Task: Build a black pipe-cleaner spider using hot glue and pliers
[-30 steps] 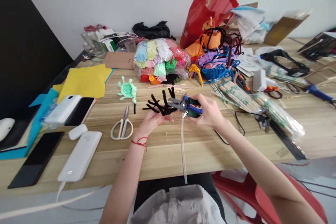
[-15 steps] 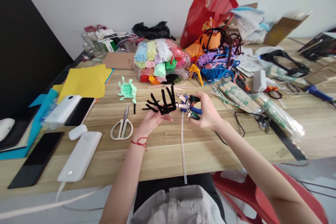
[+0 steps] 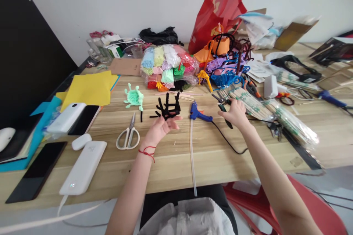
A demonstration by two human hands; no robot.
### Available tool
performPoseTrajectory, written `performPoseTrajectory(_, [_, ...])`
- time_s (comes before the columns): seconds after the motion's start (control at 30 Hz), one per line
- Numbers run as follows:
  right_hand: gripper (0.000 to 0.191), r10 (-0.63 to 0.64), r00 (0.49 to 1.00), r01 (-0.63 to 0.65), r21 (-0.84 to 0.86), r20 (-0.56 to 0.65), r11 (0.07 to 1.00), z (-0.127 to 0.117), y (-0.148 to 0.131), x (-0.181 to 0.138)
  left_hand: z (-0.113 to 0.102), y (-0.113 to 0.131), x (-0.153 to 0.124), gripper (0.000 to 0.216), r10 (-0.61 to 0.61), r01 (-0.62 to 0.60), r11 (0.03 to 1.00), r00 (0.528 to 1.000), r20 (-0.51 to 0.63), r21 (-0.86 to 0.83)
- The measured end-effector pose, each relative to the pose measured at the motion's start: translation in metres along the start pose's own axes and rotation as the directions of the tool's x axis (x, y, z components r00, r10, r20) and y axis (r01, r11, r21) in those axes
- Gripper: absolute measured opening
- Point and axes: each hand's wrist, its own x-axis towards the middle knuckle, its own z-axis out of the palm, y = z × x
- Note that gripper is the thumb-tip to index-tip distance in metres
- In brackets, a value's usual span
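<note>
In my left hand [image 3: 160, 128], a black fuzzy pipe-cleaner piece [image 3: 172, 109] with several upright prongs is held at its base; some fingers stretch out to the right below it. My right hand [image 3: 236, 113] is down at the table on a pair of wire-cutting pliers [image 3: 221, 107] with dark green handles, its grip loose and partly hidden. Between the hands lies a blue hot glue gun [image 3: 196, 112], a clear glue stick [image 3: 192, 154] running from it to the table's front edge. Left of my left hand are white-handled scissors [image 3: 128, 134] and a mint-green pipe-cleaner figure [image 3: 134, 97].
A bag of coloured pipe cleaners [image 3: 168, 68] sits at the back, beside a red bag [image 3: 215, 18]. Wrapped stick bundles [image 3: 292, 121] lie right. Power banks [image 3: 84, 167], phones [image 3: 37, 170] and yellow sheets [image 3: 88, 90] cover the left. A black cord [image 3: 228, 143] trails from the glue gun.
My right hand has carried the pliers rightward, away from the black pipe-cleaner piece, and down to the table, uncovering the glue gun. My left hand keeps the piece, slightly turned and shifted left.
</note>
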Motion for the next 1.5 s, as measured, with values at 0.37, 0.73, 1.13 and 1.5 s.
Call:
performPoseTrajectory(0.37, [0.051,-0.044,0.999,0.044,0.001,-0.020,0.999,0.017,-0.008,-0.022,0.001,-0.008,0.001,0.038,-0.030,0.027,0.995,0.999,-0.033,-0.095])
performPoseTrajectory(0.73, [0.022,-0.340,0.888,0.444,0.768,-0.309,0.462,-0.020,-0.128,-0.051,0.004,-0.008,0.006,0.038,-0.046,0.048,0.999,0.997,-0.068,0.026])
performPoseTrajectory(1.13, [0.016,-0.264,0.942,0.302,0.870,-0.208,0.391,0.013,-0.117,-0.045,0.005,-0.012,0.006,0.038,-0.070,0.075,0.991,0.996,-0.054,0.107])
performPoseTrajectory(1.5, [0.011,-0.324,0.906,0.403,0.787,-0.272,0.467,0.006,-0.113,-0.048,0.005,-0.014,0.007,0.037,-0.082,0.093,0.985,0.993,-0.085,0.143])
